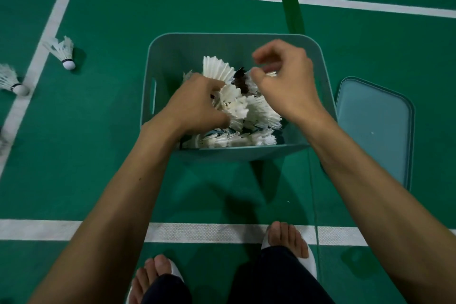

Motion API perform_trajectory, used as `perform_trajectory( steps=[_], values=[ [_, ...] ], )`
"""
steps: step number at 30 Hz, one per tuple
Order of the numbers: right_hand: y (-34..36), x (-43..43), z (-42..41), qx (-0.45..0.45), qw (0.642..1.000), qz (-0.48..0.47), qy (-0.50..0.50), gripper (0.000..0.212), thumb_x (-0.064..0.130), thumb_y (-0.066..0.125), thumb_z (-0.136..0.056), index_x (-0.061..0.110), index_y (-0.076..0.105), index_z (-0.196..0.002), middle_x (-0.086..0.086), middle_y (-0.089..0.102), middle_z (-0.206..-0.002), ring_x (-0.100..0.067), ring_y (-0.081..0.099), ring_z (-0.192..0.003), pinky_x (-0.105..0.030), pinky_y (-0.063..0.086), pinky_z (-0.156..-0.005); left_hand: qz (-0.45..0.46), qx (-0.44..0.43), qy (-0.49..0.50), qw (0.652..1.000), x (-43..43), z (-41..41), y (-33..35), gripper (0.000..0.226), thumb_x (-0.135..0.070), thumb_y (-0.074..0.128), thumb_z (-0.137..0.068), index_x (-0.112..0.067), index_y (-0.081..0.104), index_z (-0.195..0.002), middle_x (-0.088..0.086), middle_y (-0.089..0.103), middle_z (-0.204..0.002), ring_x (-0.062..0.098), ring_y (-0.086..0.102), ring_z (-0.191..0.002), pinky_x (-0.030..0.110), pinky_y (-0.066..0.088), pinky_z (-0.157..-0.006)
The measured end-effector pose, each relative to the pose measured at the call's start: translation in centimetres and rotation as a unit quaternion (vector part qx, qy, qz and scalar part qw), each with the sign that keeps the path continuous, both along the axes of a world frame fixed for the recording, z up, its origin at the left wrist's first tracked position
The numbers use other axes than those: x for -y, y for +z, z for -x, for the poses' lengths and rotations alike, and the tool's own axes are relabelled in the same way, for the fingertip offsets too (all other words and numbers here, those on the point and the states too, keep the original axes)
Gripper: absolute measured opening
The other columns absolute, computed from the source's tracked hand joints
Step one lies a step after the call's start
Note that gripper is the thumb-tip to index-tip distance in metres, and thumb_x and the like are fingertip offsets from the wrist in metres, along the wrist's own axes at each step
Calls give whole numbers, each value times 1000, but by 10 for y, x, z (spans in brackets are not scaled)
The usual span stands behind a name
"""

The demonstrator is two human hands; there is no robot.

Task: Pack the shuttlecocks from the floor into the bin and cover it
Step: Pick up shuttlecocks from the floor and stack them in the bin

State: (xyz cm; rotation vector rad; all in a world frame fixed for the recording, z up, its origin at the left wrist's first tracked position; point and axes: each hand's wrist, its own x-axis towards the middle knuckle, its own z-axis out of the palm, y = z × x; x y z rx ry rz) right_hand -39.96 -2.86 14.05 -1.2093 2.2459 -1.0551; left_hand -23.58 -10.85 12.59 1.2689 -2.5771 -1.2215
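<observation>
A teal plastic bin [172, 57] stands on the green court floor, holding several white feather shuttlecocks [261, 111]. My left hand [197, 103] reaches into the bin, fingers curled around shuttlecocks in the pile. Over the bin's right half hovers my right hand [283, 81], fingers loosely bent; something pale shows under the fingertips, unclear if held. The bin's teal lid [375, 126] lies flat on the floor just right of the bin. Two loose shuttlecocks lie on the floor at the left, one [63, 50] by the white line, another [11, 81] at the frame edge.
White court lines cross the floor behind the bin, along the left, and in front of my feet [288, 242], which wear white slippers. A dark green tape strip [291, 5] runs from the back line toward the bin. A blurred shuttlecock sits at the far left edge.
</observation>
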Motion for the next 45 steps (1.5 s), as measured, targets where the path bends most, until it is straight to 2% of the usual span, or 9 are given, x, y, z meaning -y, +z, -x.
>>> perform_trajectory(
  steps=[3, 8, 13, 16, 28, 33, 37, 42, 45],
  values=[
    [2, 9, -3, 42, 994, -16, 96, 27, 29, 78, -85, 21, 71, -110, 10, 71, -106, -3, 66, -96, -15, 53, -77, -36, 10, -60, 997, -3, 0, 9, 22, -15, 83, -68, -26, 65, -76, 13, 66, -76, 25, 59, -64, 41, 53, -63],
    [-5, 14, -4, 38, 991, -37, 119, 9, 23, 85, -79, 24, 76, -77, 9, 73, -73, -3, 68, -69, -20, 52, -63, -62, -3, -77, 995, -2, -12, 17, 25, -19, 86, -69, -19, 71, -89, 15, 68, -100, 30, 67, -91, 50, 57, -84],
    [-9, 7, 1, 237, 966, -98, -43, 7, 9, 86, -76, 10, 80, -79, -1, 79, -82, -2, 66, -56, -18, 50, -55, -53, -124, 77, 988, 20, -36, 17, 30, -6, 85, -70, -27, 71, -86, -10, 75, -89, 1, 70, -83, 32, 58, -84],
    [-16, 10, -21, 352, 906, -236, 8, 27, 2, 84, -77, -10, 73, -98, -16, 74, -72, -18, 64, -52, -25, 54, -49, -10, -196, 185, 963, 29, -35, 13, 32, -15, 82, -67, -13, 71, -97, 3, 77, -92, 16, 74, -87, 43, 60, -83],
    [-39, 60, -83, 282, 895, -342, 45, 30, -10, 79, -80, -13, 57, -100, -32, 66, -83, -45, 73, -64, -52, 64, -65, 23, -216, 223, 950, 25, -29, -8, 26, -19, 77, -68, -15, 67, -91, -3, 73, -81, 20, 71, -81, 43, 59, -73],
    [-49, 53, -83, 293, 885, -360, 43, 21, -4, 76, -86, -8, 55, -90, -23, 67, -77, -32, 71, -51, -34, 61, -48, 44, -211, 208, 954, 24, -28, -9, 25, -18, 75, -70, -11, 65, -91, -1, 71, -80, 24, 69, -79, 47, 57, -71],
    [-43, 46, -78, 295, 890, -346, 39, 17, 2, 75, -83, 2, 59, -89, -12, 63, -64, -19, 56, -40, -16, 37, -39, 48, -211, 207, 954, 23, -26, -8, 25, -19, 76, -69, -12, 66, -91, -2, 72, -81, 23, 70, -80, 46, 57, -73],
    [-45, 40, -76, 245, 897, -361, 72, 13, 7, 73, -84, 5, 61, -79, -5, 60, -53, -17, 37, -41, -18, 27, -41, 51, -203, 206, 956, 19, -25, -12, 23, -16, 75, -69, -11, 65, -89, 0, 71, -78, 25, 68, -79, 45, 56, -71],
    [-46, 39, -76, 244, 887, -382, 88, 10, 5, 64, -92, -2, 60, -99, -9, 69, -56, -16, 47, -38, -18, 35, -42, 54, -200, 206, 956, 20, -25, -15, 25, -17, 74, -68, -9, 65, -90, 2, 71, -79, 28, 68, -80, 48, 56, -71]
  ],
)
